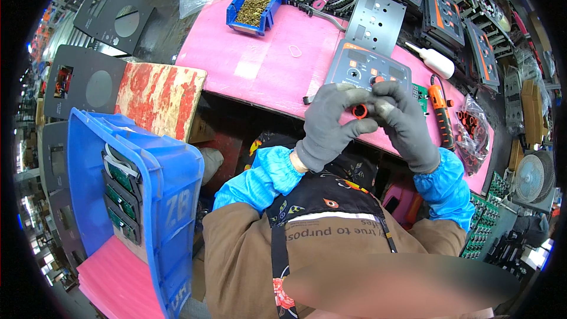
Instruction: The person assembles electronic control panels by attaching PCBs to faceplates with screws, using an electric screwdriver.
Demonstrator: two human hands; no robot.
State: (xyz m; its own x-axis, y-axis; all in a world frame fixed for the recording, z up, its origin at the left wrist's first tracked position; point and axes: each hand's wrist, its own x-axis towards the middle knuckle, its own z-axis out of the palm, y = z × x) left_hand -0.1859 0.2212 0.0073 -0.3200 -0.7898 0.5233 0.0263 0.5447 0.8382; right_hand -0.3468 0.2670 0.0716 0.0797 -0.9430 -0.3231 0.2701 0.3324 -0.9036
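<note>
Both my hands wear grey gloves and meet over the near edge of the pink-covered bench. In my left hand (333, 124), fingers and thumb close round a small orange-rimmed knob (359, 111) with a dark middle. My right hand (407, 127) is pinched close against it, its fingertips by the left ones; whatever lies between them is hidden. Just beyond the hands rests a grey control panel (348, 66) with orange markings, its near part covered by my fingers. A bare metal plate (378, 20) with holes touches its far side.
A blue bin (269, 20) of small brass-coloured parts stands at the back. To the right lie a white bottle (434, 62), an orange-black electric screwdriver (440, 109) and a bag of orange knobs (471, 124). A blue crate (177, 171) holding circuit boards stands at left.
</note>
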